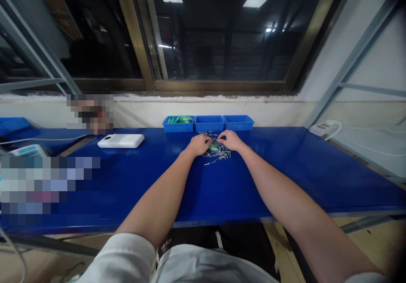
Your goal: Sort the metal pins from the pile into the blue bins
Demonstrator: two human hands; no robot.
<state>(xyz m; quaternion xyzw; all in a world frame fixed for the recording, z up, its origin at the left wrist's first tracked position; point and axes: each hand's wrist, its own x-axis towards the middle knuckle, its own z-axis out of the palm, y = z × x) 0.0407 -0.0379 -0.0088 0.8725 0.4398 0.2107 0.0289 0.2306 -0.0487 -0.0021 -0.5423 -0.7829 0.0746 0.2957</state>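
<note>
Metal pins, uncountable, lie between left hand and right hand, both curled, holds unclear; three bins beyond.

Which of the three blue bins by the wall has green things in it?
The left bin, nearest the white device. Green pieces show inside it; none show in the middle bin or right bin.

The person wears a pale grey-white shirt with a short, loose left sleeve; left hand and right hand are bare.
</note>
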